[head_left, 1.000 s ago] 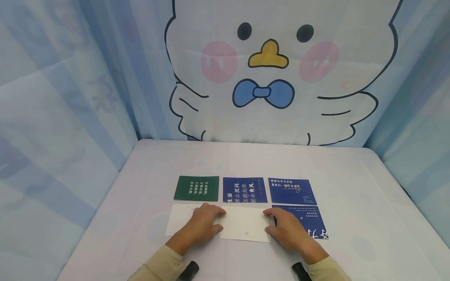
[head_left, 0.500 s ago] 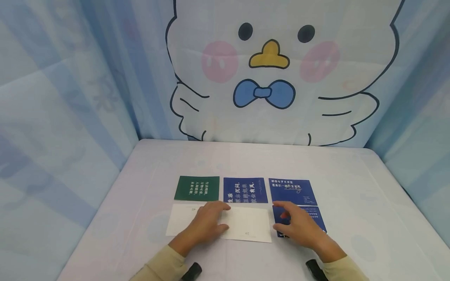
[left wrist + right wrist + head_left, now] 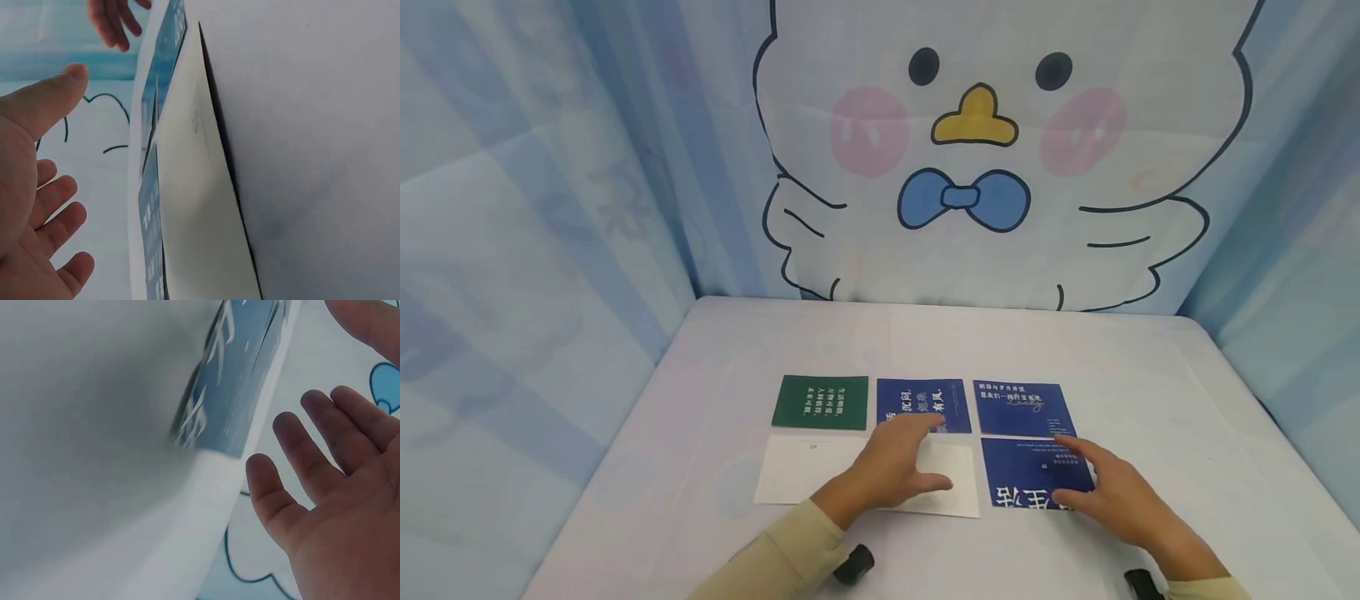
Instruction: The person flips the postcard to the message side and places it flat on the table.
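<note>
My left hand hovers over the middle white card, thumb and fingers spread, with nothing in its grasp. In the left wrist view the left hand stands apart from that white card. My right hand hangs at the right edge of the lower blue card, which has white lettering. Fingers of the right hand are loosely spread beside that blue card in the right wrist view, holding nothing.
A second white card lies to the left. Behind are a green card, a blue card and another blue card. Together they form two rows on the pale table. A printed curtain stands beyond.
Both hands have moved right. The right hand has left the middle white card's edge and passed over the lower blue card to its right side. The left hand now covers part of the middle card.
</note>
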### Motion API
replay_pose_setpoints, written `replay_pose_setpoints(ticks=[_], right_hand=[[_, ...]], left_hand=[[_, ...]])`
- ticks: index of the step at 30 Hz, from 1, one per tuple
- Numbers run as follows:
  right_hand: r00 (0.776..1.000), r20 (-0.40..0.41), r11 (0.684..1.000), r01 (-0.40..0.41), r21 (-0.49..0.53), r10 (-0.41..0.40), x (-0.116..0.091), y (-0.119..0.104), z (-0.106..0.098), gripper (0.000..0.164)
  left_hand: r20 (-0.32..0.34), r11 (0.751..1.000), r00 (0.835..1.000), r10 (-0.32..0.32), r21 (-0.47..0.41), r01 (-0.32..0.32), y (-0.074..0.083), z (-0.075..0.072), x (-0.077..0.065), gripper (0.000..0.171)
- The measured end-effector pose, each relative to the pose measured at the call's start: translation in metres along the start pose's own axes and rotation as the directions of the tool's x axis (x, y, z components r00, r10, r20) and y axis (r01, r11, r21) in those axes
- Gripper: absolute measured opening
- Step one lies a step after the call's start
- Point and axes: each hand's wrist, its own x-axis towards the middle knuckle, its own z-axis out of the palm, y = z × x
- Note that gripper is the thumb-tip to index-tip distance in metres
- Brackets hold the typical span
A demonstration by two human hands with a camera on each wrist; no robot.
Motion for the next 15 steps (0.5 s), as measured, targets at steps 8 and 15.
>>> replay_pose_setpoints(ticks=[8, 15], right_hand=[[0.997, 0.022, 0.996, -0.073, -0.045, 0.074, 0.006, 0.018, -0.002, 0.091], [1.000, 0.016, 0.999, -0.012, -0.042, 0.013, 0.004, 0.028, 0.002, 0.084]], left_hand=[[0.069, 0.994, 0.997, 0.037, 0.103, -0.044, 0.026, 0.030, 0.024, 0.083], [0.113, 0.978, 0.993, 0.022, 0.204, -0.045, 0.036, 0.049, 0.036, 0.082]])
